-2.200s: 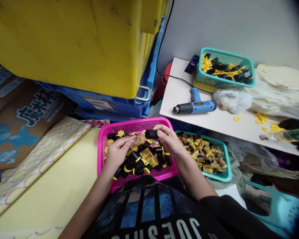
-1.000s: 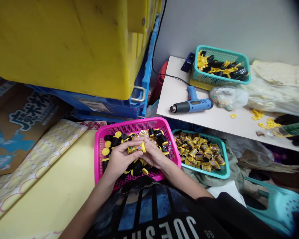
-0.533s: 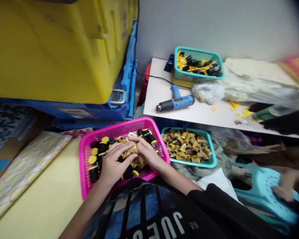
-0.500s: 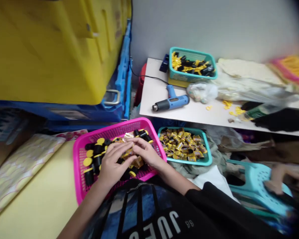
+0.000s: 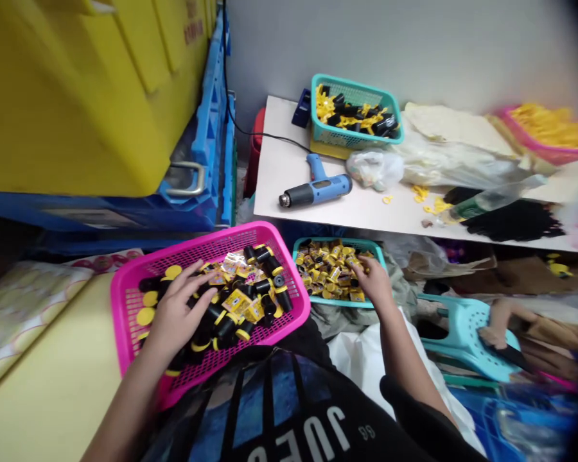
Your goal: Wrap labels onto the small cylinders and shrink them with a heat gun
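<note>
Cramped storeroom, and the pink basket (image 5: 209,242) is heaped with black tubes (image 5: 226,327), yellow caps (image 5: 145,316) and wrapped packets (image 5: 236,300). Left hand (image 5: 178,311) spreads on that heap; right hand (image 5: 376,282), well apart, dips beyond the basket into packets (image 5: 327,269) filling a teal tray (image 5: 340,241).

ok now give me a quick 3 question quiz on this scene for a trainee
1. Multiple choice: the right hand is at which of these? A a teal basket of yellow packets, B a plastic bag, C a bottle.
2. True or false: the blue hot air gun lies on the white tabletop.
3. Fill in the blank: the left hand is over black tubes in the ____ mesh basket.

Key: 1 A; 2 true; 3 pink
</note>
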Demonstrator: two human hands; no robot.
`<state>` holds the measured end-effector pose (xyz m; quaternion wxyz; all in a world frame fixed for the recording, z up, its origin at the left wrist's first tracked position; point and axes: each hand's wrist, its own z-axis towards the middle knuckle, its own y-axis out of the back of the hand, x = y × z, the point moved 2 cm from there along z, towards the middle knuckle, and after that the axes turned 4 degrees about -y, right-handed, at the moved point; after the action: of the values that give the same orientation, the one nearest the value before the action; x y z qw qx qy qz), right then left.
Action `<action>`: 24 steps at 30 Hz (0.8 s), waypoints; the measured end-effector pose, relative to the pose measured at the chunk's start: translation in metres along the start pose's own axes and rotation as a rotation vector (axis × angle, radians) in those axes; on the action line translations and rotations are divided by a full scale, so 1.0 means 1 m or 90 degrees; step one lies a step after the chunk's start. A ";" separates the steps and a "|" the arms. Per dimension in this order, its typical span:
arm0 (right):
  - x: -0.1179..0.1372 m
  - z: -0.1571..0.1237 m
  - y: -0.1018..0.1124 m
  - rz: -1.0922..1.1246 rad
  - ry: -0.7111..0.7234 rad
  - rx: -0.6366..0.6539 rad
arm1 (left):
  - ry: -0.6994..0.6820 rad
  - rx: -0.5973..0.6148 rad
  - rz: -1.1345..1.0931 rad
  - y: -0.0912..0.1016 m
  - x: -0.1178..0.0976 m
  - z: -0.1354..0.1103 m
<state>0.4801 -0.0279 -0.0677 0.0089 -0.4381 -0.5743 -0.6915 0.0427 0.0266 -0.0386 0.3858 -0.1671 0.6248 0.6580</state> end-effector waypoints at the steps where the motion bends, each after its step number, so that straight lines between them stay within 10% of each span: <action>1: 0.018 -0.004 -0.013 0.008 0.037 0.029 | 0.021 0.000 0.014 0.003 0.005 0.003; 6: 0.152 -0.047 -0.086 0.022 0.475 0.304 | 0.023 0.075 0.127 0.003 0.017 0.023; 9: 0.211 -0.069 -0.127 -0.068 0.583 0.454 | -0.022 0.156 0.199 -0.004 0.020 0.032; 15: 0.240 -0.068 -0.156 -0.037 0.456 0.504 | -0.095 0.179 0.243 -0.008 0.031 0.035; 19: 0.225 -0.060 -0.148 0.004 0.307 0.537 | -0.127 0.015 0.157 0.002 0.016 0.029; 24: 0.219 -0.072 -0.152 0.408 0.031 0.740 | -0.221 -0.119 0.073 0.009 -0.022 0.016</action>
<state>0.2235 0.0734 -0.0496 0.4620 -0.4950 -0.6949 -0.2420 0.0544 0.0356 -0.0144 0.4324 -0.0502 0.4937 0.7528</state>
